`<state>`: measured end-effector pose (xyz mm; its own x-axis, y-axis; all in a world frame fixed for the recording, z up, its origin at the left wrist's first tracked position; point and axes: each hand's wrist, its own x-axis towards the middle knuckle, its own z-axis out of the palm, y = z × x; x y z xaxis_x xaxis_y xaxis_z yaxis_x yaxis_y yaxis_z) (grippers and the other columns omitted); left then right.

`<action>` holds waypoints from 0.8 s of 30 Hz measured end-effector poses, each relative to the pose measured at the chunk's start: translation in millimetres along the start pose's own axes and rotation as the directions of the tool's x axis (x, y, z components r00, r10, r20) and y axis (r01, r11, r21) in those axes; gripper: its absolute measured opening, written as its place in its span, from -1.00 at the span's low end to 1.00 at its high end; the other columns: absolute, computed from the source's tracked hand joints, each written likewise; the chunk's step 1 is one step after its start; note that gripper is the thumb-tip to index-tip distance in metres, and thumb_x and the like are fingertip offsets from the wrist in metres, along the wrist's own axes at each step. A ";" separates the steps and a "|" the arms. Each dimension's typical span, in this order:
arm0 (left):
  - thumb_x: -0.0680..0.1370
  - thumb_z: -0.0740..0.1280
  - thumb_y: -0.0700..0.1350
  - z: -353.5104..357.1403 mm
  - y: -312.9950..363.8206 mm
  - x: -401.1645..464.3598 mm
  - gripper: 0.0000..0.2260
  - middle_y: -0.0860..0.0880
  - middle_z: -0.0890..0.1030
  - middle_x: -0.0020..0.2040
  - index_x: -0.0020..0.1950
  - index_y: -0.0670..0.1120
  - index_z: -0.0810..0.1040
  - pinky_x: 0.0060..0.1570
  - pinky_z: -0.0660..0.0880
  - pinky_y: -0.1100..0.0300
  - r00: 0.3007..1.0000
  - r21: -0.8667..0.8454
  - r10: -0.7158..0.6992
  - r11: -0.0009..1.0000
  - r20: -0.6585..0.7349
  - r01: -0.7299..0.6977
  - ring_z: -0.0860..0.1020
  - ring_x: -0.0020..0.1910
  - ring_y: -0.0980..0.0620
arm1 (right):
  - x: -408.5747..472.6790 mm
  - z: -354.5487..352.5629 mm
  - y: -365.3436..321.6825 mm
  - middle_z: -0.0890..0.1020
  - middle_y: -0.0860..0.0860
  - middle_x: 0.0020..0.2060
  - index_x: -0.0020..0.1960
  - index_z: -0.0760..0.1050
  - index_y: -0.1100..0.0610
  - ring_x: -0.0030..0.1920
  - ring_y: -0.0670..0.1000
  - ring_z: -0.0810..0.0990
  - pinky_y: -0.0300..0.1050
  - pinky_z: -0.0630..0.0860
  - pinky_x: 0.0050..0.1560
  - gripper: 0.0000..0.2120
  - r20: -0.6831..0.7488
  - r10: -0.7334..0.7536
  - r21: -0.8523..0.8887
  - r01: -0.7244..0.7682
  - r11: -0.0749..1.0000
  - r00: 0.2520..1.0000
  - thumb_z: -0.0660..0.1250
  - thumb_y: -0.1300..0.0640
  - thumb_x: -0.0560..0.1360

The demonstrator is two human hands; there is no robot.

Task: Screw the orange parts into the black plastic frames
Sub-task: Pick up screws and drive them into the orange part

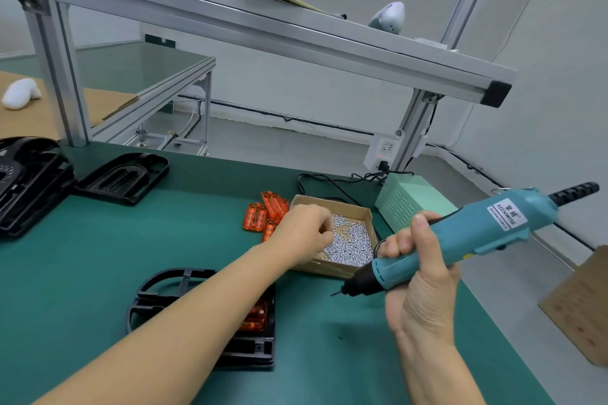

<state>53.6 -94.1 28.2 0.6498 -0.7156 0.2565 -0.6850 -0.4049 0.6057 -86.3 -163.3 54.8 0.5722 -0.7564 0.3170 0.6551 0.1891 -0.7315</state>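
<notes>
A black plastic frame [158, 293] lies on the green mat in front of me, partly hidden by my left forearm. An orange part [255, 319] sits in its right end. My left hand [304, 233] reaches into a cardboard box [332, 268] of small silver screws [352, 242], fingers curled down among them; whether it pinches a screw is hidden. My right hand [416, 279] grips a teal electric screwdriver [470, 237], held in the air with its bit pointing left and down. Several loose orange parts [263, 215] lie just left of the box.
More black frames [121, 177] are stacked at the far left of the mat. A pale green power supply [408, 200] with cables stands behind the box. An aluminium shelf frame [263, 33] runs overhead. A cardboard carton [582, 306] stands off the table's right edge.
</notes>
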 end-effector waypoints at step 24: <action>0.29 0.43 -0.28 -53.4 -27.6 -153.5 -0.90 -0.14 0.64 -0.26 -0.24 -0.18 0.70 -0.46 0.52 0.32 0.880 -0.972 -0.411 -0.093 0.236 0.217 0.56 -0.40 0.10 | -35.2 66.7 4.6 0.38 -0.13 -0.45 -0.09 0.43 -0.02 -0.46 -0.15 0.39 -0.27 0.45 -0.34 -0.96 0.140 0.110 0.247 -0.142 0.959 0.984 0.28 0.11 0.50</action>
<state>-9.7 57.3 12.2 0.7759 -0.5980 -0.2011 0.5249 0.4349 0.7317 -70.5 -94.0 80.6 0.7041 -0.6356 0.3165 0.6685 0.4431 -0.5973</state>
